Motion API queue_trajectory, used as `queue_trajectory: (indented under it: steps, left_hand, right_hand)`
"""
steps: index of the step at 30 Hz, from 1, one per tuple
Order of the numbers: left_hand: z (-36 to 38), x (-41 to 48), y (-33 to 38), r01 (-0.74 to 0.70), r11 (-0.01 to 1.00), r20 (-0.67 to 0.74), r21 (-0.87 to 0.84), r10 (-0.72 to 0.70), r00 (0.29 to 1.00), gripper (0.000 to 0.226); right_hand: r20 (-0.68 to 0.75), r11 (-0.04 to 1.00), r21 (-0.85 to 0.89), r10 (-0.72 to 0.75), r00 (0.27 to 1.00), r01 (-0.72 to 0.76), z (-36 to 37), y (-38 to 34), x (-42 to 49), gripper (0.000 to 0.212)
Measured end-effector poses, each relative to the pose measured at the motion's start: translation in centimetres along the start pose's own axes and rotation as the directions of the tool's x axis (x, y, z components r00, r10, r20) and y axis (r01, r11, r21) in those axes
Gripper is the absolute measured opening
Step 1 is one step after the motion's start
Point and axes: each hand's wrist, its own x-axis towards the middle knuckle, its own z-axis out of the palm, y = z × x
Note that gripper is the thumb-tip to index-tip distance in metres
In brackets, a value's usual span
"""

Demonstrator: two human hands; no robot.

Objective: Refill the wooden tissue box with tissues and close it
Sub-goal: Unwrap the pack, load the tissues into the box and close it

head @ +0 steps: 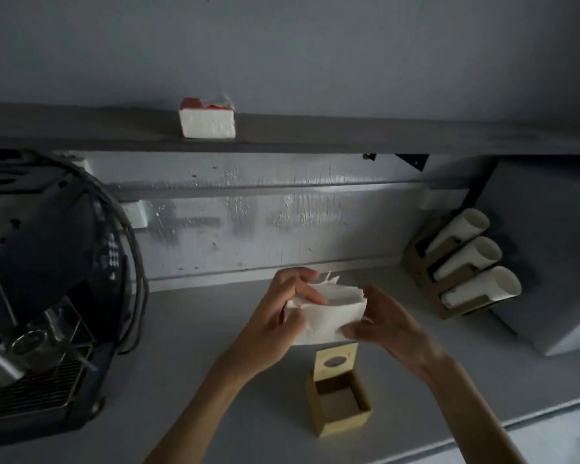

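Dim grey counter (pixel 195 329) under a long shelf (pixel 315 135). Up above the counter, a white stack of tissues (pixel 329 313), pinched on one side by the left hand (pixel 282 313) and on the other by the right hand (pixel 382 316). Just below, on the counter, the wooden tissue box (pixel 339 406), lid (pixel 335 360) up. Coffee machine (pixel 47 296) at the left.
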Motion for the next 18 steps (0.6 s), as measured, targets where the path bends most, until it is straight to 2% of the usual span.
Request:
queue_trajectory:
  steps: [3, 6, 9, 11, 13, 16, 18]
  left_hand:
    - [3.7, 0.1, -0.7, 0.027, 0.998, 0.051, -0.053, -0.025, 0.998, 0.027]
    - [8.0, 0.9, -1.3, 0.113, 0.993, 0.114, -0.027, -0.109, 0.988, 0.028]
    - [12.5, 1.9, -2.0, 0.286, 0.956, 0.215, -0.064, -0.267, 0.939, 0.061]
    - [16.3, 2.9, -3.4, 0.364, 0.931, 0.259, -0.021, -0.346, 0.902, 0.074]
    - [20.1, 3.3, -5.1, 0.394, 0.918, 0.266, 0.05, -0.392, 0.881, 0.076]
    - [25.5, 3.3, -8.6, 0.423, 0.897, 0.231, 0.128, -0.442, 0.867, 0.077]
    - [29.3, 2.7, -12.1, 0.427, 0.886, 0.221, 0.179, -0.459, 0.86, 0.081]
  right_hand:
    - [-0.017, 1.0, -0.005, 0.004, 1.0, -0.004, -3.8, 1.8, -2.3, 0.081]
    - [-0.015, 0.985, -0.175, -0.006, 1.0, 0.004, -8.2, 3.3, -3.6, 0.065]
    - [-0.092, 0.943, -0.333, -0.023, 0.996, -0.009, -13.0, 5.8, -4.3, 0.053]
    - [-0.097, 0.917, -0.398, -0.035, 0.995, -0.007, -16.4, 8.1, -4.9, 0.051]
    - [-0.084, 0.896, -0.443, -0.034, 0.996, -0.007, -19.3, 11.3, -5.5, 0.051]
    - [-0.15, 0.856, -0.516, -0.06, 0.987, -0.026, -22.3, 17.0, -6.4, 0.049]
    - [-0.192, 0.851, -0.518, -0.017, 0.981, -0.087, -23.7, 21.0, -6.9, 0.05]
